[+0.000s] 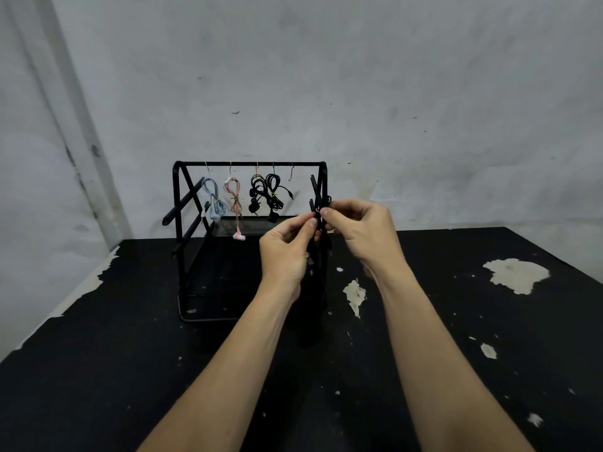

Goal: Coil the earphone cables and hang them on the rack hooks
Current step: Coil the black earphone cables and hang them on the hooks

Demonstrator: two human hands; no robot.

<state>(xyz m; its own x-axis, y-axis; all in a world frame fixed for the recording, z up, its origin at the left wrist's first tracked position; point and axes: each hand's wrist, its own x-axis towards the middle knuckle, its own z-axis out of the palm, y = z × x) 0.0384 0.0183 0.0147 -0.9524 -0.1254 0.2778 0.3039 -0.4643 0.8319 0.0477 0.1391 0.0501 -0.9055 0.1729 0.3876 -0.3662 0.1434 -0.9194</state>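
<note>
A black wire rack (177, 203) stands at the back of the table, with several small hooks on its top bar. Coiled earphones hang from the hooks: a blue set (213, 199), a pink set (234, 199) and two black sets (266, 194). The rightmost hook (291, 172) is bare. In front of the rack's right post, my left hand (287, 247) and my right hand (360, 228) both pinch a black earphone cable (318, 220) between fingertips. Its strands hang down between my hands and are hard to tell from the dark rack behind.
The black table (130, 370) has worn pale patches, the largest at the right (515, 274). A grey wall rises close behind the rack. The table's left edge runs diagonally at the left.
</note>
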